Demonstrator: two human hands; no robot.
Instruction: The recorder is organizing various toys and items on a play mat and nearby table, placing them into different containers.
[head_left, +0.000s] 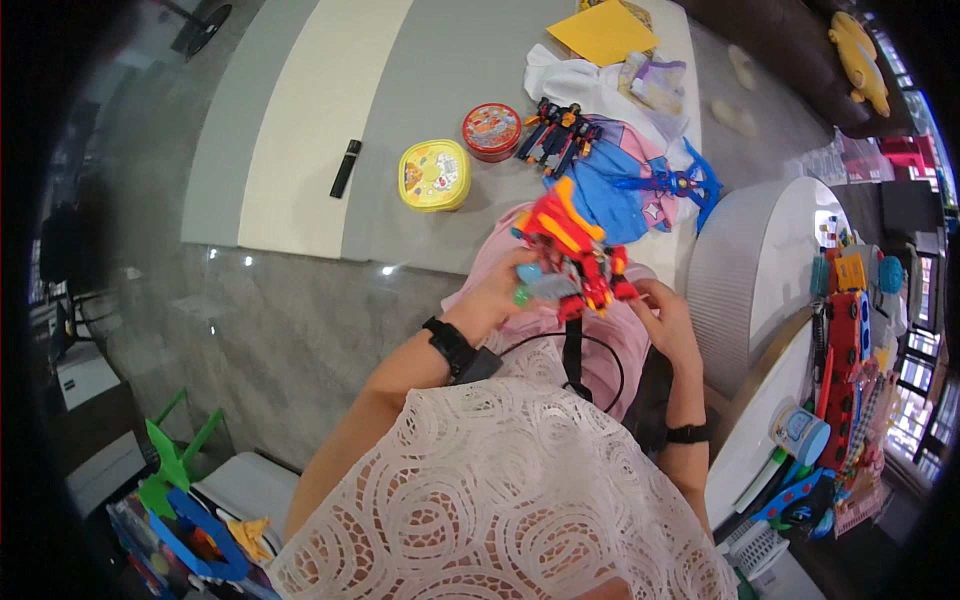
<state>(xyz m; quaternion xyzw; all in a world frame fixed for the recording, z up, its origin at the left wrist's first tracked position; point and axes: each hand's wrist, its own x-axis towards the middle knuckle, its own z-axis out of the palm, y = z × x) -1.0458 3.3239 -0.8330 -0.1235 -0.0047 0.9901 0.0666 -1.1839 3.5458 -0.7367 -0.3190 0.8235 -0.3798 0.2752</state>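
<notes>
A red and yellow toy robot (574, 244), partly blurred, is held above my lap. My left hand (504, 289) grips its left side, where light blue and green parts show by the fingers. On the other side, my right hand (661, 311) has its fingertips at a red limb of the toy. Just beyond it, a dark toy robot (562, 136) with orange parts lies on the mat (442, 67). Next to that stand a round red tin (492, 133) and a yellow lidded tub (433, 176).
A black marker-like stick (346, 169) lies on the mat. Blue and pink clothing (611, 184) bears a blue toy crossbow (675, 182); a yellow sheet (604, 34) lies farther back. At right are a white ribbed cabinet (731, 277) and a table (750, 450) crowded with toys.
</notes>
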